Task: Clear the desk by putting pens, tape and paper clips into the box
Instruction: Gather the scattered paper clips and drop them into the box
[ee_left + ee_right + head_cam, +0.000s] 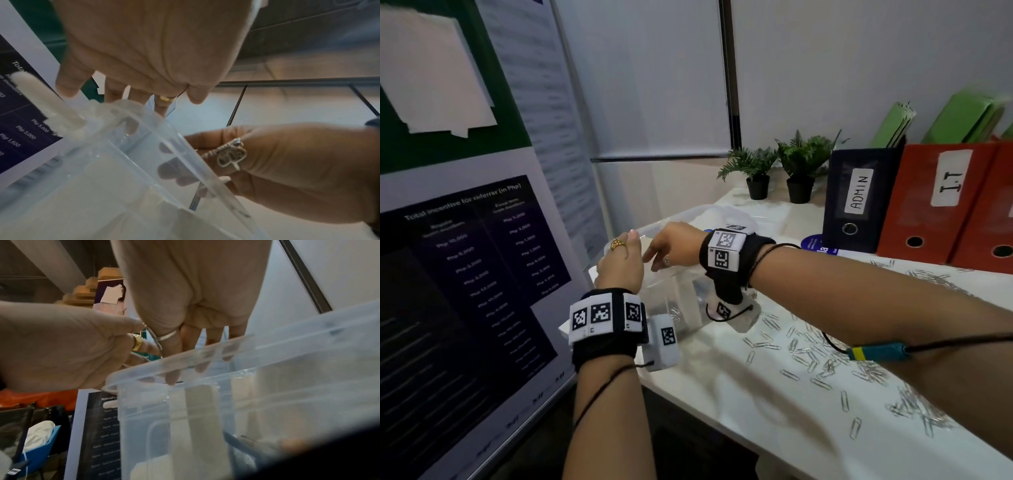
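Note:
A clear plastic box (678, 294) stands open at the far left corner of the white desk (756, 418). Both hands hover over it. My left hand (619, 260) is above the box's left rim (131, 116), fingers loosely straight (131, 94) and holding nothing I can see. My right hand (671, 246) reaches down inside the box (287, 344), fingers pointing at the bottom (197, 345). A thin metal paper clip (195, 201) hangs pinched at its fingertips (287, 162). Several paper clips (801, 353) lie scattered over the desk under my right forearm.
A dark ADMIN binder (859, 198), red binders (941, 198) and green folders (962, 116) line the back. Two small potted plants (756, 171) stand behind the box. A poster board (465, 274) rises close on the left, beside the desk edge.

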The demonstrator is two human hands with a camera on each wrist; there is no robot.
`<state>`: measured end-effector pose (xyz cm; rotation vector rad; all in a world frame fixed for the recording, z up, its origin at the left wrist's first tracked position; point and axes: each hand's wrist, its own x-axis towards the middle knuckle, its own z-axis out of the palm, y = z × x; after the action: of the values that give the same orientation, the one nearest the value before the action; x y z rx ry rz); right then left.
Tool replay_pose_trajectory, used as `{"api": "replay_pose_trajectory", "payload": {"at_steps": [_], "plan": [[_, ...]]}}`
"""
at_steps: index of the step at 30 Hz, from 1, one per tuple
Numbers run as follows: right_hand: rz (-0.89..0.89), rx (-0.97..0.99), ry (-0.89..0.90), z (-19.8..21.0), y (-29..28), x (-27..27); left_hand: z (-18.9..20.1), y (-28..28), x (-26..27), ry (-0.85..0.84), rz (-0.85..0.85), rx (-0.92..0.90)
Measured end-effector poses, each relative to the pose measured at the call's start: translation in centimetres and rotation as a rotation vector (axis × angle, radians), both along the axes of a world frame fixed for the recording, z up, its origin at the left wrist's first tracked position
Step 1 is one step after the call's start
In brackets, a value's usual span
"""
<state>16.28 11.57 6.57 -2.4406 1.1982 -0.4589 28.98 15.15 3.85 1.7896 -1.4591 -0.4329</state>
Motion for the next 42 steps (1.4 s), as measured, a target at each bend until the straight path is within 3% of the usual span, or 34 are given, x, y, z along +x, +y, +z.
{"api": "replay_pose_trajectory", "payload": {"at_steps": [5, 10, 12, 15, 20, 23, 29, 35, 42], "plan": [[-0.073, 0.054, -0.227, -0.3, 0.1, -2.0, -0.2, -0.6, -0.4, -0.114, 0.036, -0.025], [-0.155, -0.116, -0.309, 0.2, 2.1, -7.0, 1.2, 0.4, -3.8, -0.302, -0.025, -0.134], [-0.211, -0.169, -0.243, -0.3, 3.3, -10.9, 1.5, 1.6, -6.6, -0.406, -0.108, -0.189], [-0.33, -0.105, 0.004, -2.3, 5.5, -17.3, 0.3, 3.3, -11.7, -0.574, -0.329, -0.196], [-0.545, 0.145, 0.283, -7.0, 10.1, -26.3, -4.4, 5.8, -19.3, -0.725, -0.805, 0.118], [-0.653, 0.248, 0.365, -8.5, 12.5, -29.9, -6.1, 6.1, -22.2, -0.819, -0.961, 0.267], [-0.773, 0.336, 0.436, -10.2, 15.7, -32.6, -8.0, 6.5, -27.3, -0.889, -1.001, 0.366], [-0.757, 0.29, 0.446, -11.3, 16.1, -32.2, -9.5, 7.8, -29.2, -1.029, -0.954, 0.28], [-0.717, 0.24, 0.425, -11.7, 15.3, -31.5, -9.1, 7.0, -30.0, -0.824, -0.947, 0.376]]}}
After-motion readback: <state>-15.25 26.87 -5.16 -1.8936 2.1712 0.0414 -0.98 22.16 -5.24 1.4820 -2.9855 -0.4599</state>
